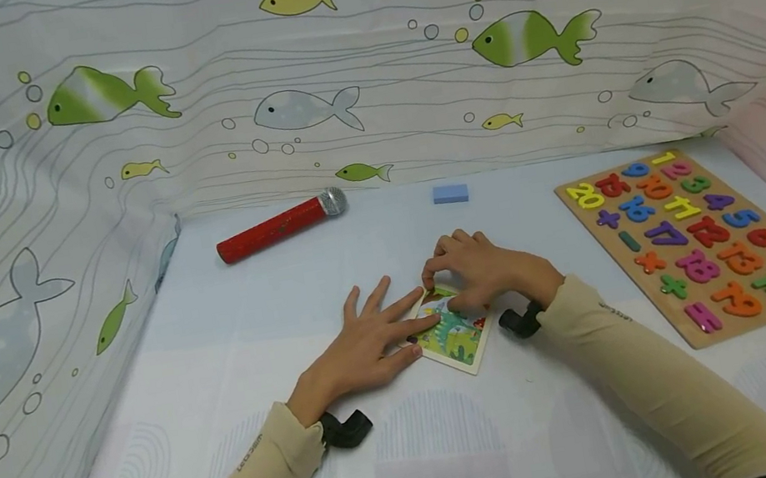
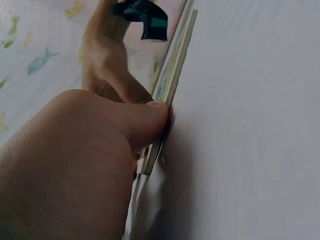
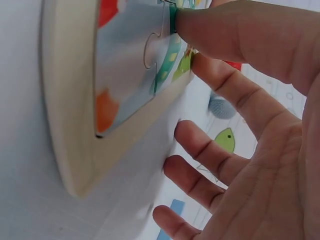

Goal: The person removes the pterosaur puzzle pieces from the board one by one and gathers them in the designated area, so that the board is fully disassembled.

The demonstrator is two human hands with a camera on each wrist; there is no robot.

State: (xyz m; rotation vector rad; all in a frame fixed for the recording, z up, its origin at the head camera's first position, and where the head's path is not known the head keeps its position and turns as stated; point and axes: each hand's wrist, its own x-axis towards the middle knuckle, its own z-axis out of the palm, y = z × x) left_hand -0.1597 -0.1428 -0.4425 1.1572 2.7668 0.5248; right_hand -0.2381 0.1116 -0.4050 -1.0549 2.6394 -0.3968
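A small wooden jigsaw puzzle (image 1: 460, 343) with a pale frame and a colourful printed picture lies tilted at mid-table. My left hand (image 1: 362, 350) spreads its straight fingers over the puzzle's left side, with the thumb at the frame's edge (image 2: 175, 75). From the far right, my right hand (image 1: 481, 269) bends over the top corner. Its thumb (image 3: 215, 30) presses on the interlocking pieces (image 3: 130, 65), and its index fingertip (image 3: 205, 65) is at the frame's far edge. The other right fingers curl loosely beyond the frame.
Behind the hands lie a red microphone (image 1: 275, 230) and a blue block (image 1: 450, 194). A wooden number board (image 1: 650, 266) with coloured digits and signs lies on the right. Fish-printed cloth (image 1: 392, 17) walls the back and sides.
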